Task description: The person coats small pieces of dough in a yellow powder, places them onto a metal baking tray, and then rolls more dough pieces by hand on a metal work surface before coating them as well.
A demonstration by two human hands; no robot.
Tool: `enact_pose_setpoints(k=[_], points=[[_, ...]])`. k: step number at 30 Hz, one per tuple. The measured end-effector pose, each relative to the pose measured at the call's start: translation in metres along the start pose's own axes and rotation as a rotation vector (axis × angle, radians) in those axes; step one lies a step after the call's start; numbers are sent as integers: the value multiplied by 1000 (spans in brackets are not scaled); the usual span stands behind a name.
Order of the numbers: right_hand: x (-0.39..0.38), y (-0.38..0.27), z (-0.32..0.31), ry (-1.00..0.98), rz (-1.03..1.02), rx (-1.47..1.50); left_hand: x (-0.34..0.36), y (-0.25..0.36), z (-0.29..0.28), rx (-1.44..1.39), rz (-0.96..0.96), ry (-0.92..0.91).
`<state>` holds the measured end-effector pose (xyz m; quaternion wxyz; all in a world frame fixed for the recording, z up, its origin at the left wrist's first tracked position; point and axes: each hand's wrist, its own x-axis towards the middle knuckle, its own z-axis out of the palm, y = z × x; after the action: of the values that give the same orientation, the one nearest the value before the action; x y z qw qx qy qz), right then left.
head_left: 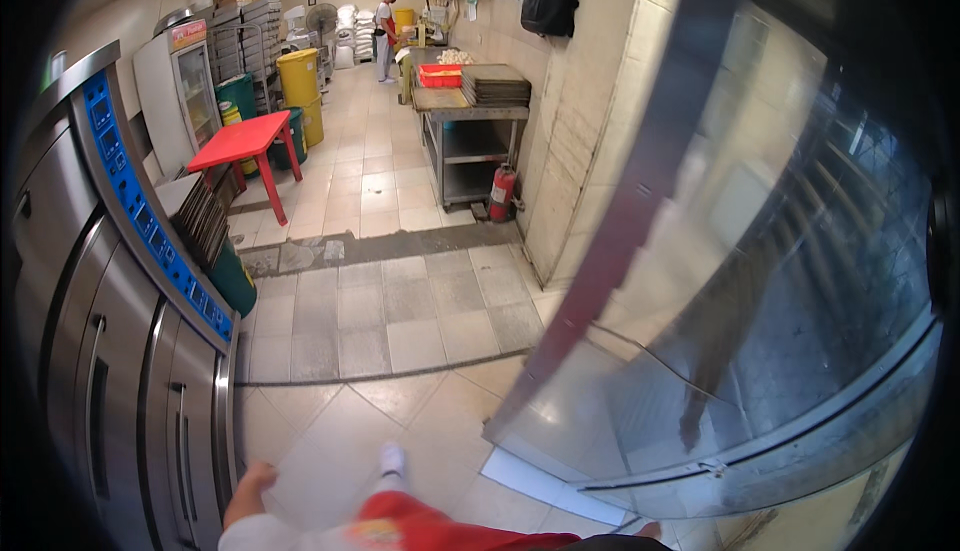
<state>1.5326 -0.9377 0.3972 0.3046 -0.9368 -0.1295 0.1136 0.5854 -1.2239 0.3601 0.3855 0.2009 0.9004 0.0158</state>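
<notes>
My left hand (pixel 258 477) hangs low beside my body, nearest to the steel oven doors on the left. It is small and blurred, and its fingers cannot be made out. Only a sliver of my right hand (pixel 650 530) shows at the lower edge, close to the foot of the glass-panelled metal door (pixel 640 221); its fingers are hidden. Nothing can be seen in either hand. Beneath me are my red clothing (pixel 440 526) and one foot in a white shoe (pixel 391 459) on the tiles.
A steel deck oven (pixel 130 281) with blue control panels lines the left. Ahead stand a red table (pixel 240 141), yellow drums (pixel 300 76) and a glass-door fridge (pixel 180 81). To the right are a worktable (pixel 440 101) with stacked trays and a fire extinguisher (pixel 501 193). A person (pixel 386 31) works far back.
</notes>
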Motion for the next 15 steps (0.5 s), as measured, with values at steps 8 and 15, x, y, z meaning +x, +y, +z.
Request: enact_pose_setpoints(k=[8, 15], points=[[-133, 11, 62, -40, 225, -104, 206, 224, -50, -166, 403, 43], [-250, -173, 76, 85, -71, 709, 208, 689, -72, -389, 1062, -377]])
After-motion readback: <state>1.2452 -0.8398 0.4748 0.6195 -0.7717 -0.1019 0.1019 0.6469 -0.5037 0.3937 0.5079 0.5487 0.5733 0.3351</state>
